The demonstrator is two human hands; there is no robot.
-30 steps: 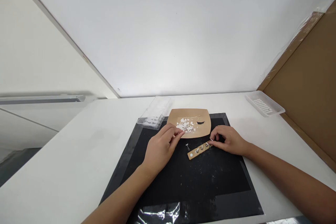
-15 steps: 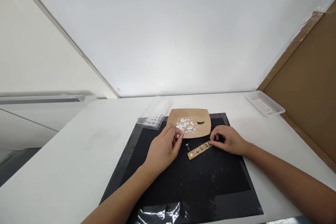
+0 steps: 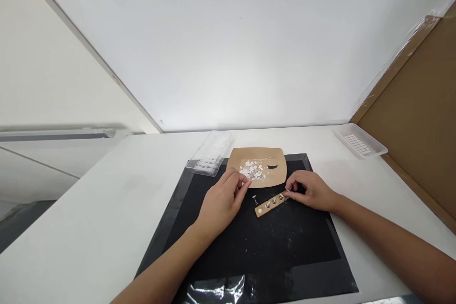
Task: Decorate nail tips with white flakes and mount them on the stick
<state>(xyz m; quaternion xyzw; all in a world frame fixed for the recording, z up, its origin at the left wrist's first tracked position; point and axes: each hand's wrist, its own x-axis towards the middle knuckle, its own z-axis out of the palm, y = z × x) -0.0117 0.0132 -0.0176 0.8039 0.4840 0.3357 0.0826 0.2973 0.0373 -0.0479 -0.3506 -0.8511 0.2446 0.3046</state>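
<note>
My left hand [image 3: 228,194] is over the near left edge of a tan plate [image 3: 235,156], thumb and forefinger pinched together; anything between them is too small to make out. On the plate lies a pile of small white pieces [image 3: 253,169] beside a dark curved piece [image 3: 272,167]. My right hand [image 3: 309,191] is closed at the far right end of a narrow wooden strip [image 3: 262,210], its fingertips pinching a tiny white piece [image 3: 288,190]. Several small metal fittings stand along the strip, and a white dot marks its left end. A small pale piece [image 3: 254,198] lies just left of the strip.
A black mat [image 3: 285,247] with glossy edges lies under the work on a white table [image 3: 107,209]. At the back left stands an open clear box [image 3: 210,154] with compartments. A white plastic tray [image 3: 374,145] sits at the right, by a brown board [image 3: 420,104].
</note>
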